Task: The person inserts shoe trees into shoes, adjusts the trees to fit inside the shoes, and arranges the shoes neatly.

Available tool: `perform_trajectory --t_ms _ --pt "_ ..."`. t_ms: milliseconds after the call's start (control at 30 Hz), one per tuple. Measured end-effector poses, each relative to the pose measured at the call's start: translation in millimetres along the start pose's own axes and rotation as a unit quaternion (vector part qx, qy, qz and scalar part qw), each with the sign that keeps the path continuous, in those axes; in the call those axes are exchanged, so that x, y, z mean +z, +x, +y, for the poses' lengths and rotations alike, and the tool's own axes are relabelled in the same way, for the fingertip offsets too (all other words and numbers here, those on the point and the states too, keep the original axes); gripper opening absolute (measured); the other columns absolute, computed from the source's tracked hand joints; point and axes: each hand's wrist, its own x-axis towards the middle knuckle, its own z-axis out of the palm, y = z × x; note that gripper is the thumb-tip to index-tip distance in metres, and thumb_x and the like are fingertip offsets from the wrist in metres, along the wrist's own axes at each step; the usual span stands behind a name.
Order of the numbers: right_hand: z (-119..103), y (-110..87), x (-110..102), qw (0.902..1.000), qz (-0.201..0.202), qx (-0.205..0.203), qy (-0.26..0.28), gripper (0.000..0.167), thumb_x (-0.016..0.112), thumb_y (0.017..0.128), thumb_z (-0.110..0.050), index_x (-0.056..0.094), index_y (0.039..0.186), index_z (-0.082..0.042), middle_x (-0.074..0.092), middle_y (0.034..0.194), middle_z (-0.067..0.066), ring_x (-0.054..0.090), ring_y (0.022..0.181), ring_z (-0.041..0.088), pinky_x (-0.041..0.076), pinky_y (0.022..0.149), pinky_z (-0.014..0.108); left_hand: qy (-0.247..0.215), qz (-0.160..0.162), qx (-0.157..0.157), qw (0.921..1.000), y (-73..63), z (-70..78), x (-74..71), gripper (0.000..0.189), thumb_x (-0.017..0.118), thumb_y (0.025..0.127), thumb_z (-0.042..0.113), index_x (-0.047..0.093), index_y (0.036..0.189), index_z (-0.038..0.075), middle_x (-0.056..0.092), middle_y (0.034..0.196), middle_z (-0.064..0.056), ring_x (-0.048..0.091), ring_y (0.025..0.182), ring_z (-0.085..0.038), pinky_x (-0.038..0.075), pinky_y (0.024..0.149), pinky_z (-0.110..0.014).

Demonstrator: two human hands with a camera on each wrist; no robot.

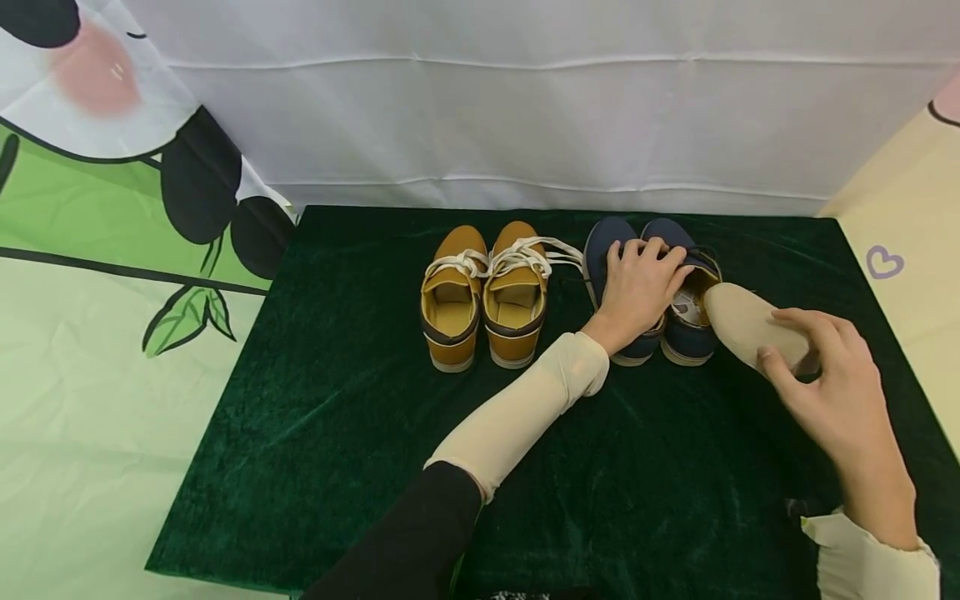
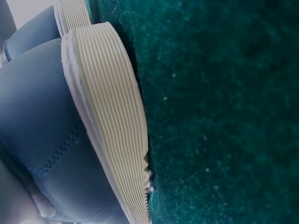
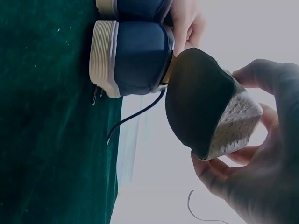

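Note:
A pair of navy lace-up shoes stands on the green cloth. My left hand [image 1: 637, 287] reaches over the left navy shoe [image 1: 609, 237] and grips the right navy shoe [image 1: 688, 343] near its tongue; the fingertips are partly hidden. Inside that right shoe, a pale patterned footbed shows through the opening. Beside it, my right hand [image 1: 843, 396] holds a beige insole [image 1: 753, 325] between thumb and fingers, its front end pointing at the shoe's opening. In the right wrist view the insole [image 3: 198, 100] appears bent, with a speckled, rough surface near the fingers.
Left of the navy pair stand a tan shoe [image 1: 452, 300] and its mate [image 1: 516, 296], with white laces trailing toward the navy shoes. Dark green velvet cloth [image 1: 337, 400] covers the table. A white curtain [image 1: 487, 125] hangs behind, and printed fabric [image 1: 90, 375] borders the left side.

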Motion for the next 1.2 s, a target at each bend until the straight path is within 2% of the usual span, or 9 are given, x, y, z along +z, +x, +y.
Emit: perform_trajectory --t_ms 67,167,300,400,467,667,967,1067,1200 --pt "-2 2.8 2 0.9999 -0.002 -0.008 0.008 0.049 0.067 0.097 -0.019 0.057 0.145 -0.012 0.05 0.144 0.025 0.039 0.109 0.031 0.032 0.081 0.048 0.001 -0.003 -0.002 1.0 0.2 -0.7 0.4 0.036 0.038 0.112 0.051 0.064 0.13 0.034 0.065 0.133 0.006 0.06 0.128 -0.022 0.04 0.118 -0.057" --pt "-5 8.2 4 0.9997 -0.01 -0.017 0.016 0.052 0.066 0.098 -0.02 0.054 0.148 -0.01 0.049 0.146 0.027 0.04 0.119 0.044 0.037 0.095 0.063 0.003 -0.003 -0.005 1.0 0.4 -1.8 0.5 0.036 0.038 0.111 0.05 0.065 0.13 0.034 0.066 0.133 0.006 0.06 0.127 -0.022 0.04 0.119 -0.057" --pt "-10 13.3 7 0.9991 -0.005 -0.026 0.034 0.054 0.067 0.099 -0.022 0.052 0.149 -0.009 0.048 0.149 0.03 0.039 0.127 0.05 0.028 0.109 0.08 0.003 0.0 -0.003 1.0 0.4 -3.0 0.4 0.036 0.039 0.111 0.05 0.065 0.129 0.034 0.066 0.132 0.006 0.06 0.127 -0.022 0.04 0.118 -0.057" --pt "-13 15.6 11 0.9987 0.007 -0.034 0.036 0.056 0.067 0.098 -0.022 0.051 0.149 -0.007 0.052 0.144 0.031 0.042 0.121 0.049 0.033 0.103 0.073 0.003 -0.002 -0.001 1.0 0.2 -3.6 0.1 0.036 0.039 0.111 0.051 0.065 0.129 0.034 0.066 0.132 0.006 0.06 0.127 -0.022 0.04 0.118 -0.057" --pt "-15 17.0 13 0.999 0.013 -0.032 0.029 0.058 0.068 0.097 -0.023 0.049 0.15 -0.006 0.052 0.14 0.032 0.043 0.116 0.049 0.037 0.093 0.067 0.004 -0.004 -0.002 1.0 0.3 -3.5 -0.3 0.035 0.039 0.111 0.051 0.065 0.128 0.034 0.066 0.132 0.006 0.06 0.128 -0.022 0.04 0.118 -0.057" --pt "-23 21.5 18 0.9998 0.017 0.003 0.005 0.065 0.068 0.097 -0.03 0.044 0.149 0.0 0.053 0.133 0.034 0.049 0.107 0.046 0.044 0.073 0.045 0.006 -0.007 -0.004 1.0 0.4 -3.3 0.2 0.035 0.039 0.111 0.051 0.065 0.129 0.035 0.066 0.133 0.007 0.06 0.129 -0.021 0.04 0.118 -0.055" --pt "-29 27.7 30 0.998 0.062 -0.004 0.007 0.062 0.071 0.093 -0.029 0.051 0.142 0.004 0.06 0.122 0.033 0.053 0.096 0.044 0.034 0.065 0.018 0.006 0.009 0.005 0.9999 -0.5 -0.7 2.4 0.034 0.041 0.111 0.051 0.067 0.126 0.035 0.067 0.13 0.007 0.061 0.128 -0.021 0.042 0.116 -0.055" --pt "-32 30.4 33 0.9972 0.074 -0.006 0.007 0.062 0.071 0.092 -0.03 0.053 0.14 0.005 0.061 0.119 0.033 0.054 0.094 0.044 0.035 0.063 0.019 0.007 0.012 0.004 0.9999 -0.5 -0.4 2.4 0.035 0.04 0.111 0.052 0.067 0.125 0.034 0.068 0.129 0.007 0.062 0.127 -0.021 0.042 0.116 -0.055" --pt "-36 33.3 37 0.9966 0.082 -0.004 0.004 0.062 0.069 0.093 -0.031 0.053 0.14 0.006 0.061 0.12 0.033 0.052 0.099 0.046 0.04 0.065 0.038 0.006 0.016 0.004 0.9998 -1.1 -0.2 2.2 0.034 0.04 0.111 0.052 0.067 0.123 0.034 0.068 0.127 0.008 0.062 0.126 -0.021 0.043 0.116 -0.055"
